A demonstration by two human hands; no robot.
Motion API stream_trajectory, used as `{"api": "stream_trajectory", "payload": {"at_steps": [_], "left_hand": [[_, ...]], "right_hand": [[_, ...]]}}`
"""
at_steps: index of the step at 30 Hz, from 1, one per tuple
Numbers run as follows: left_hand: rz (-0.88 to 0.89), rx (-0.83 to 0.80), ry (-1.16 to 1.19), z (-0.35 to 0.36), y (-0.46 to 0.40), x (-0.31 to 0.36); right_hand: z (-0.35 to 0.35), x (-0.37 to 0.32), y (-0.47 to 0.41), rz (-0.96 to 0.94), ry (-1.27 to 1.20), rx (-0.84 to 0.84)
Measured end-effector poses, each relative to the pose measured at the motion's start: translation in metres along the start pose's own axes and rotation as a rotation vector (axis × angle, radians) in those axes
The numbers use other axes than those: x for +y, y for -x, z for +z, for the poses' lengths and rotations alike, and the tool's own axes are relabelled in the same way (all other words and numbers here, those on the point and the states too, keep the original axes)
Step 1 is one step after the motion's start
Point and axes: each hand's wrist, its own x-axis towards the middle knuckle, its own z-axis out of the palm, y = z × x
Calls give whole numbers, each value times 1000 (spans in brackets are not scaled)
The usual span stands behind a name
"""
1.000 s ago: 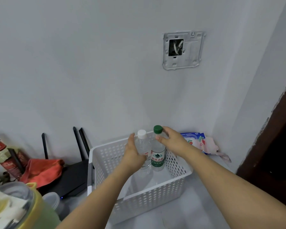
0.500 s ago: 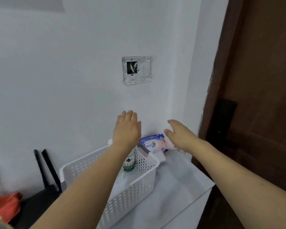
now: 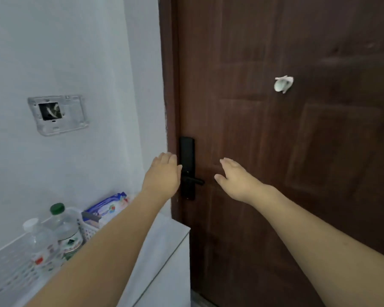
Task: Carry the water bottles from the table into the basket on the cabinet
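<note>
white cabinet, perforated basket, wipes pack on top

We see two clear water bottles standing upright side by side in the basket, at the lower left. The green-capped bottle sits nearer the basket's far corner, its green and white label facing us. The white-capped bottle stands just to its left and closer to us, carrying a label with red marks. The white basket has perforated walls and rests on the white cabinet.
</note>
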Motion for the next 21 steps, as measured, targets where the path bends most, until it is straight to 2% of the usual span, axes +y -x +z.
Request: {"api": "stream_trajectory", "payload": {"at_steps": [9,15,21], "left_hand": [[318,-105,279,18,-14,184],[704,-11,454,10,9,335],[992,-26,650,-17,68,486]], "right_hand": [[-69,100,124,294,53,156],[-112,161,240,567,97,266],[-156,194,389,906,173,373]]}}
